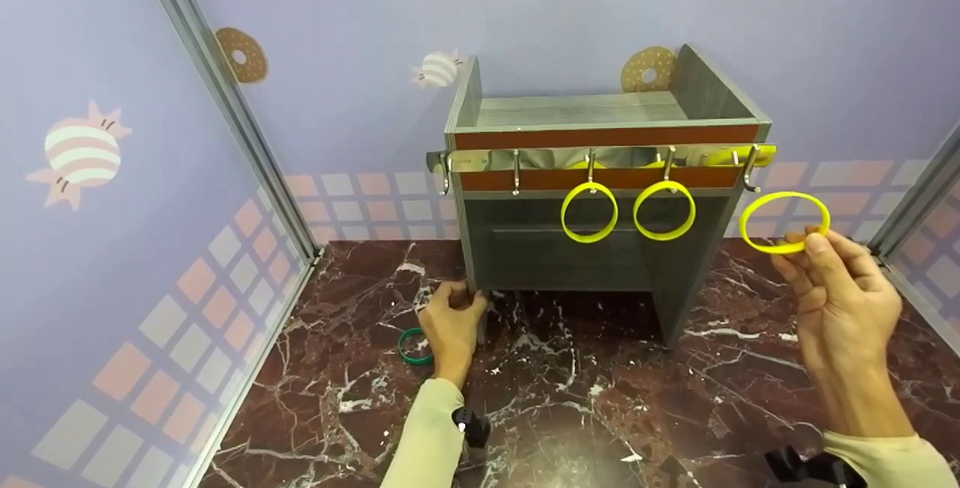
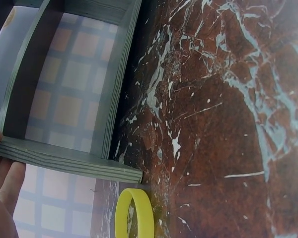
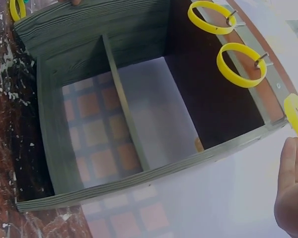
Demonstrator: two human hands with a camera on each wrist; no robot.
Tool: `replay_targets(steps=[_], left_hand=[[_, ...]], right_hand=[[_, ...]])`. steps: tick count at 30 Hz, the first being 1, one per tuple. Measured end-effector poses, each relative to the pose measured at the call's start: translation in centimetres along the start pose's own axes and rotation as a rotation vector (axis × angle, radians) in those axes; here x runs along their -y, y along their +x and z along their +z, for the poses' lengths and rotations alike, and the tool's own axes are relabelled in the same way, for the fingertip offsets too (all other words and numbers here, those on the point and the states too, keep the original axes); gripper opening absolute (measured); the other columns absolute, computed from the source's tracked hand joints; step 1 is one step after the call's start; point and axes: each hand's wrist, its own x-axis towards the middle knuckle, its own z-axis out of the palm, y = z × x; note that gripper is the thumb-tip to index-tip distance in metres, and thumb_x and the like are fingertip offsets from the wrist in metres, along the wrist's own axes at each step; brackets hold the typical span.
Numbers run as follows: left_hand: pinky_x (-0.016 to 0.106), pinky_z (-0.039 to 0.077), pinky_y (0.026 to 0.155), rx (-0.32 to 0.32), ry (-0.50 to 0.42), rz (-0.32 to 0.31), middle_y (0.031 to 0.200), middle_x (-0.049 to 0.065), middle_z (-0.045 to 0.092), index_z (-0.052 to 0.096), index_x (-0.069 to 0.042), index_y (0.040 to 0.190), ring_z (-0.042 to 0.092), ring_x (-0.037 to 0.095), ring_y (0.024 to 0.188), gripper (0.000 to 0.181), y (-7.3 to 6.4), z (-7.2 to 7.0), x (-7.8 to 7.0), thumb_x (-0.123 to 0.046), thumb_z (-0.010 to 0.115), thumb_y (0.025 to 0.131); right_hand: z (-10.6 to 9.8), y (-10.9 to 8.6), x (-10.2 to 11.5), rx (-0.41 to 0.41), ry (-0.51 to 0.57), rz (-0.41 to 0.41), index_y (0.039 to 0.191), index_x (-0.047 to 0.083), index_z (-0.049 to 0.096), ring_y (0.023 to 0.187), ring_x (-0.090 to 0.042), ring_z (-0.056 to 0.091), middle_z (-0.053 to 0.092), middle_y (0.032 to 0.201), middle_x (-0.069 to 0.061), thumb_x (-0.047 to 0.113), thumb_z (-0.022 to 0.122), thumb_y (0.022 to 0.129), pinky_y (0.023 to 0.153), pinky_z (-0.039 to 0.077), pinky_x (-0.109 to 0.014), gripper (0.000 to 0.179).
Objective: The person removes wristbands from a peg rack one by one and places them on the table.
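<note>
My right hand (image 1: 847, 300) pinches a yellow silicone wristband (image 1: 785, 222) between thumb and fingers, to the right of the grey wooden shelf (image 1: 570, 240). Two more yellow wristbands, one nearer the middle (image 1: 589, 212) and one further right (image 1: 664, 210), hang from hooks on its front rail (image 1: 487, 160). Lower down, my left hand (image 1: 454, 323) grips the edge of the shelf's left side panel, thumb on one face and fingers on the other in the left wrist view. Close to that panel's bottom corner, a yellow wristband (image 2: 134, 213) stands on edge on the table.
A green wristband (image 1: 415, 345) is on the marbled table (image 1: 540, 428), left of my left hand. Other metal hooks (image 1: 516, 173) on the rail hold no band. Patterned walls (image 1: 360, 112) enclose the table at the back and sides.
</note>
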Motion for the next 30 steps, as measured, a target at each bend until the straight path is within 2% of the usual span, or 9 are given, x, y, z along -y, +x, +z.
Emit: replay_targets(steps=[6,15,19,25,30], left_hand=[[0.034,0.063,0.065,0.001,-0.005,-0.013,0.084,0.007,0.078,0.077,-0.004,0.087,0.076,0.020,0.072,0.015,0.0,0.0,-0.1,0.001,0.086,0.077],[0.034,0.063,0.066,0.007,-0.010,-0.024,0.085,0.006,0.078,0.077,-0.005,0.089,0.076,0.018,0.072,0.015,0.0,0.0,0.0,0.000,0.086,0.077],[0.032,0.062,0.066,0.006,-0.018,-0.019,0.084,0.006,0.078,0.077,-0.005,0.088,0.076,0.017,0.072,0.015,0.0,0.1,0.0,0.000,0.086,0.077],[0.031,0.062,0.065,-0.007,-0.013,0.005,0.083,0.006,0.078,0.077,-0.005,0.087,0.075,0.018,0.072,0.016,0.0,0.2,0.1,0.001,0.086,0.076],[0.031,0.061,0.063,-0.009,-0.004,0.013,0.082,0.005,0.078,0.077,-0.006,0.086,0.075,0.017,0.071,0.017,-0.1,0.1,0.2,0.002,0.086,0.075]], right_hand=[[-1.5,0.0,0.0,-0.007,-0.041,0.006,0.112,-0.020,0.064,0.077,-0.033,0.075,0.073,0.096,-0.030,-0.016,0.065,0.097,0.074,0.064,-0.039,0.015],[-5.0,0.1,-0.2,-0.039,-0.086,0.102,0.107,-0.013,0.070,0.079,-0.030,0.077,0.075,0.098,-0.026,-0.017,0.063,0.098,0.078,0.063,-0.039,0.012],[-6.6,0.2,-0.6,-0.037,-0.123,0.117,0.106,-0.012,0.071,0.078,-0.029,0.077,0.076,0.097,-0.025,-0.016,0.062,0.098,0.077,0.063,-0.038,0.012],[-8.7,0.2,-1.2,-0.019,-0.199,0.132,0.105,-0.012,0.072,0.079,-0.027,0.078,0.077,0.096,-0.023,-0.015,0.062,0.099,0.077,0.063,-0.037,0.013],[-10.6,0.1,-1.6,-0.064,-0.312,0.185,0.103,-0.006,0.076,0.079,-0.023,0.078,0.078,0.095,-0.017,-0.012,0.066,0.098,0.077,0.063,-0.035,0.013]])
